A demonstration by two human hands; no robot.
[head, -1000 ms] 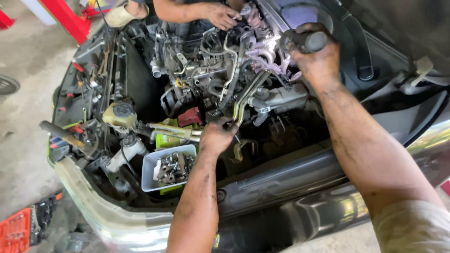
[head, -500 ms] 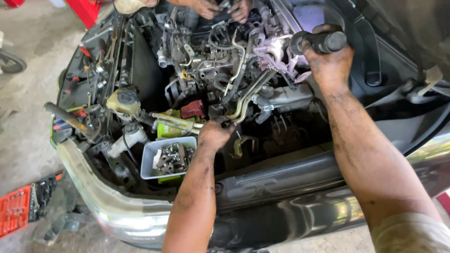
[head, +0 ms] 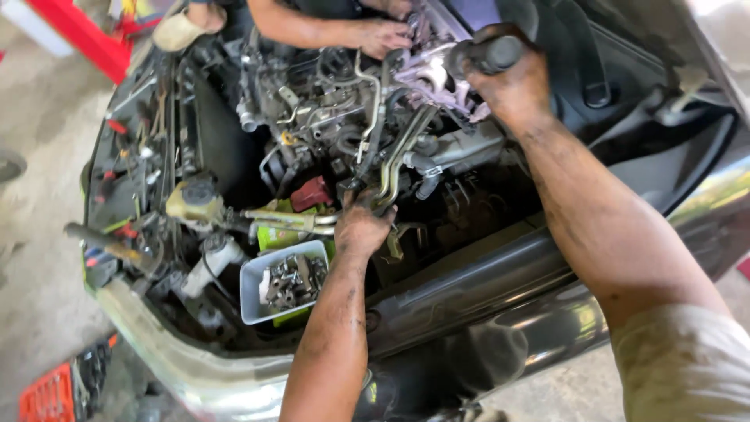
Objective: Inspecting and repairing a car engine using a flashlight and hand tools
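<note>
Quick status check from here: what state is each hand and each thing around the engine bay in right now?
Left hand: closed on the metal pipes.
Right hand: gripping a lit flashlight.
Co-worker's hand: resting on the engine top.
White tray: open, holding bolts.
Fluid reservoir: capped.

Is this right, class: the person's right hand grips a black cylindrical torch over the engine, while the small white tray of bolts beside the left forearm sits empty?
Not quite. The head view shows the white tray full of metal bolts and parts, not empty. The right hand does grip the black torch over the engine, and the tray does sit beside the left forearm.
</note>
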